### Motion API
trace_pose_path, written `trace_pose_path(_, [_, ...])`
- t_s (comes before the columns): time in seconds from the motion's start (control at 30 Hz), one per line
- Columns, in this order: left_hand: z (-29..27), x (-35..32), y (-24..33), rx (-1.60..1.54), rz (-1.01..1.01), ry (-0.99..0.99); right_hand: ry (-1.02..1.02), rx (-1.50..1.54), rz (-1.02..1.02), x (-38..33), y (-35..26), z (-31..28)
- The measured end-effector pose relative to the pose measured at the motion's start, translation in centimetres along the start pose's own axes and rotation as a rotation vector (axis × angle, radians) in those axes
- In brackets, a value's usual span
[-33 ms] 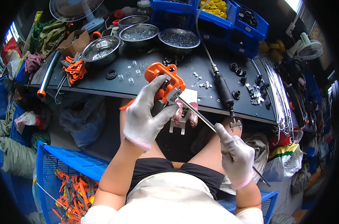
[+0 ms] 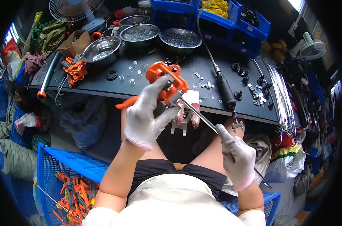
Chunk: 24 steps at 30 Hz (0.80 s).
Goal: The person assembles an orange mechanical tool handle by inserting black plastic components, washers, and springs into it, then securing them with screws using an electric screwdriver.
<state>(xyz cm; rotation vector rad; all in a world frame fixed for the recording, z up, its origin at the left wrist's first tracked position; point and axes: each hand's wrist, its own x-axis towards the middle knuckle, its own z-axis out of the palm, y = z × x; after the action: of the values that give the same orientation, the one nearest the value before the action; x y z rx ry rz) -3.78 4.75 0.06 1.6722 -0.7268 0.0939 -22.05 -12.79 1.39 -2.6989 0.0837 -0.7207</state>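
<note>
My left hand (image 2: 148, 113), in a whitish glove, grips an orange plastic gun-style handle (image 2: 180, 83) above my lap. Its orange lever (image 2: 126, 103) sticks out to the left past the hand. A straight metal rod (image 2: 199, 115) meets the metal piece at the handle's lower right side; whether it passes inside cannot be seen. Farther down its length, my gloved right hand (image 2: 238, 156) is closed around the rod, index finger laid along it. The rod's dark far end (image 2: 267, 182) shows beyond that wrist.
A dark workbench (image 2: 159, 81) carries springs (image 2: 132, 81), metal bowls (image 2: 180, 38) and black round parts. A black power driver (image 2: 226, 92) hangs over its front edge near my right knee. Hooked rods (image 2: 282, 98) lie at right. A blue basket (image 2: 50, 165) holds orange tools.
The orange lever has swung slightly outward, up and left. The handle has shifted by a tiny amount; both hands keep their holds.
</note>
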Motion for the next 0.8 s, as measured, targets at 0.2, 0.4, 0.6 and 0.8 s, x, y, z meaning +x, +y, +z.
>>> trace_pose_path(0.2, [-0.3,0.4,-0.3,0.229,0.181,0.023,-0.332,1.112,0.71,0.3,1.2,1.7])
trace_pose_path(0.4, [-0.6,1.3,-2.4,0.373,0.28,-0.004,-0.086,0.764,0.405,-0.1,0.6,4.6])
trace_pose_path(0.6, [-0.8,1.5,-3.8,0.4,0.28,-0.08,0.084,0.127,-0.002,-0.2,1.4,6.1])
trace_pose_path(0.8, [-0.6,1.4,-4.0,0.324,0.125,-0.031,-0.337,1.294,0.743,0.3,1.3,5.9])
